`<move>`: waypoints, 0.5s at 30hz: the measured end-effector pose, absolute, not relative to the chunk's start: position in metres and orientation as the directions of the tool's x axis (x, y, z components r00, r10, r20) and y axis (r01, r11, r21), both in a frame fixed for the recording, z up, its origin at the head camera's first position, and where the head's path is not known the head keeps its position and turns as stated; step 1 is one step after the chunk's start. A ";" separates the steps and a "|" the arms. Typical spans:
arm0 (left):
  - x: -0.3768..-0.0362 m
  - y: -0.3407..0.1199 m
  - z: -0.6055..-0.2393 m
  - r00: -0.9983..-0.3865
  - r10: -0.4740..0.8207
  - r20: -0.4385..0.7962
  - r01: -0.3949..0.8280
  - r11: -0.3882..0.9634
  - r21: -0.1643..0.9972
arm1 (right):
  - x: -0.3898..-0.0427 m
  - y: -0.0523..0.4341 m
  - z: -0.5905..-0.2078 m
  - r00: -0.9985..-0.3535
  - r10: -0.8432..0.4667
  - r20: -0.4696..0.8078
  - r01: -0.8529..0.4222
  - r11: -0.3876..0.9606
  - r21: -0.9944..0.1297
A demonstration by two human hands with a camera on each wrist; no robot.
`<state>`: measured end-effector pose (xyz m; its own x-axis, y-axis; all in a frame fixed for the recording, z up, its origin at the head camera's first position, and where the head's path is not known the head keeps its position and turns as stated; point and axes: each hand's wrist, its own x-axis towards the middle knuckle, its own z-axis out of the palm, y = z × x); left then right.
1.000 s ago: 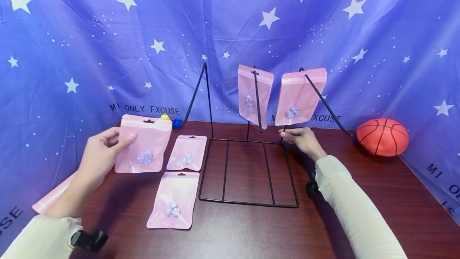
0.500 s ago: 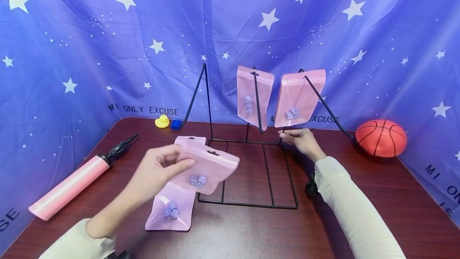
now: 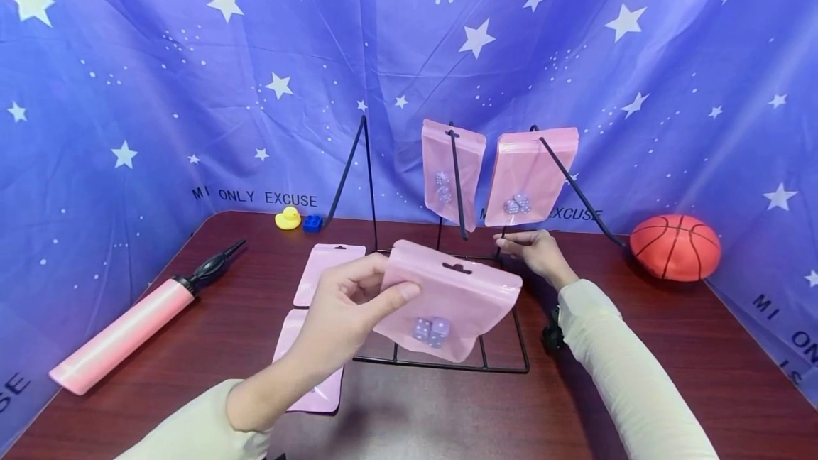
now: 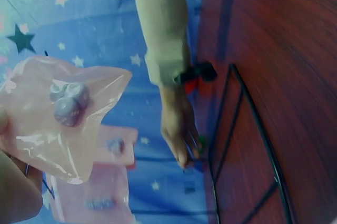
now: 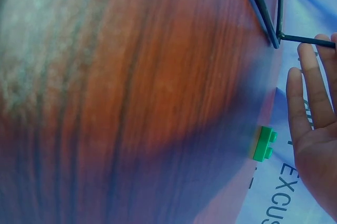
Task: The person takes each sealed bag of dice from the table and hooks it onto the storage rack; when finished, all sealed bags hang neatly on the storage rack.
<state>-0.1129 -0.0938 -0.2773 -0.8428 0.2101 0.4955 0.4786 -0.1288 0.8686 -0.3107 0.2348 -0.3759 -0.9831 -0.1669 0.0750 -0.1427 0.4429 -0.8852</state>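
The right wrist view is giving me a green toy block [image 5: 263,144] near the right hand [image 3: 538,254], a piece the head view is leaving out. The head view, meanwhile, is showing that hand's thumb and fingertip pinching an upright of the wire rack [image 3: 483,354], while the wrist view is catching other fingers lying nearly straight.

The left hand is gripping the held pouch [image 3: 447,297] by its side, thumb in front, holding it tilted in the air in front of the hanging pouches. It is pale pink, with a dark slot near the top edge and spotted lilac dice [image 3: 432,331] bunching low inside; I am perhaps seeing three or four, the wrist view being soft. From the left wrist, its film is looking glossy and puckered. The two hands are working apart.

The middle pouch [image 3: 469,162] and the right pouch [image 3: 530,183] are hanging from slanting black prongs. Two flat pouches [image 3: 319,275] are lying on the reddish, wood-grained tabletop [image 3: 639,346], partly covered by the left hand and arm. A pink tubular pump [image 3: 128,332] with a black nozzle is resting at the left; a yellow duck [image 3: 288,218] is sitting just beside a blue block [image 3: 312,223], and a squat orange-red basketball [image 3: 675,247] is resting at the right.
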 end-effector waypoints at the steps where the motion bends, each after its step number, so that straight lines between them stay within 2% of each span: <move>1: -0.112 -0.091 -0.276 -0.843 0.196 0.501 0.481 -0.141 0.865 | -0.311 0.235 -0.376 -0.983 -0.164 0.079 -0.146 0.446 -0.883; 4: -0.113 -0.083 -0.273 -0.845 0.154 0.511 0.492 -0.148 0.858 | -0.312 0.236 -0.377 -0.982 -0.157 0.104 -0.167 0.473 -0.865; 10: -0.120 -0.072 -0.273 -0.860 0.103 0.500 0.480 -0.169 0.861 | -0.313 0.238 -0.380 -0.971 -0.097 0.218 -0.229 0.628 -0.743; 15: -0.126 -0.063 -0.273 -0.868 0.081 0.489 0.466 -0.203 0.861 | -0.313 0.238 -0.378 -0.968 -0.072 0.241 -0.228 0.656 -0.720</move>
